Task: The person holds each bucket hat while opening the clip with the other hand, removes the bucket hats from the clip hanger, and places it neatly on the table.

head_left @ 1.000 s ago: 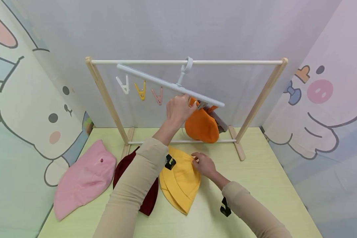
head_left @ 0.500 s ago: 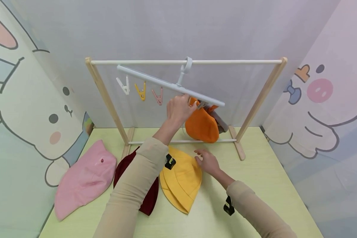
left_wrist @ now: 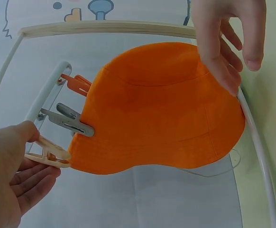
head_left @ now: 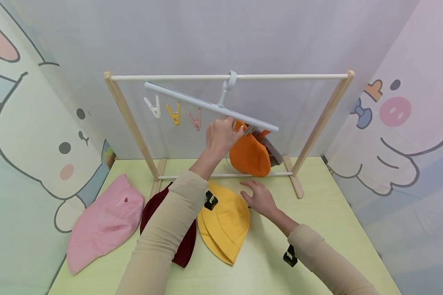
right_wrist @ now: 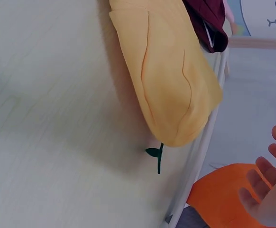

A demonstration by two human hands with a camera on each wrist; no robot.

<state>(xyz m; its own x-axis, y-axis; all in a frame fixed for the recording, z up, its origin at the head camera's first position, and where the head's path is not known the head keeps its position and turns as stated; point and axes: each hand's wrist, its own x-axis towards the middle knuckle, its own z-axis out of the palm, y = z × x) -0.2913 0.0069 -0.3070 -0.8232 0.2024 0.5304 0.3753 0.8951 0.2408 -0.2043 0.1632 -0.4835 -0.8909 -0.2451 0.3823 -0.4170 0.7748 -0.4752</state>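
Note:
My left hand [head_left: 221, 137] pinches a beige clothespin [left_wrist: 51, 151] by thumb and fingers in the left wrist view. The clothespin meets the brim edge of an orange bucket hat [left_wrist: 161, 109]. A grey clothespin [left_wrist: 69, 121] grips the same brim, and an orange clothespin [left_wrist: 77, 84] sits farther along the pale blue hanger [head_left: 206, 104]. Lower down, my right hand [head_left: 260, 198] hovers with fingers loosely bent and nothing in them, beside the top of a yellow hat [head_left: 225, 223]. That hat lies on the table, with a small green leaf-shaped stem [right_wrist: 154, 153] at its crown.
White [head_left: 154, 107], yellow [head_left: 174, 113] and pink clothespins [head_left: 195, 119] hang on the hanger's left half. The hanger tilts from the top bar [head_left: 288, 77] of a wooden rack. A dark red hat [head_left: 186, 246] and a pink hat [head_left: 107, 223] lie left. Something grey [head_left: 274, 151] hangs behind the orange hat.
My right hand has let go of the yellow hat's edge and drawn slightly right and up from it. The left hand keeps its place at the hanger.

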